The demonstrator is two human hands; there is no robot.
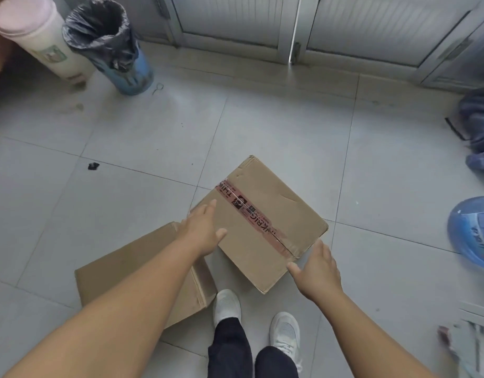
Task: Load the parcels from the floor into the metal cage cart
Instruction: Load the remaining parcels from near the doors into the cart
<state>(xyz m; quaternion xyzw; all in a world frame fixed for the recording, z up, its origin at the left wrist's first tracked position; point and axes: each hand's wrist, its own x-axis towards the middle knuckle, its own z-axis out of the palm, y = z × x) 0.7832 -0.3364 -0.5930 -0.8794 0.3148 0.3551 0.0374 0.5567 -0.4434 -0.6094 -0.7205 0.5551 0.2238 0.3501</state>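
Reaching down with both bare arms, the person has the left hand point(202, 233) spread flat, fingers extended and palm down, over the near-left edge of a taped cardboard box point(262, 222); whether the palm actually touches the cardboard cannot be told. It is gripping nothing. The right hand point(317, 271) is likewise spread wide, thumb pointing toward the box, just beside the near-right corner and holding nothing; contact there is also unclear.

That box lies on the grey tiled floor point(126, 148), turned at an angle to the tile lines, with a strip of reddish printed tape point(251, 214) running along its top seam. A small dent marks the top panel to the right of the tape. A second, plain cardboard box point(126, 268) sits on the floor to the left, partly under the left forearm, its near corner close to the first box.

Below the boxes stand two white shoes point(227, 304) and dark trouser legs. At the upper left, a bin lined with a black bag point(109, 42) stands next to a pale pink-lidded container point(33, 34). A blue water jug point(472, 230) lies at the right edge, with blue fabric point(478, 126) above it. Grey metal-framed doors point(290, 23) run along the far side.
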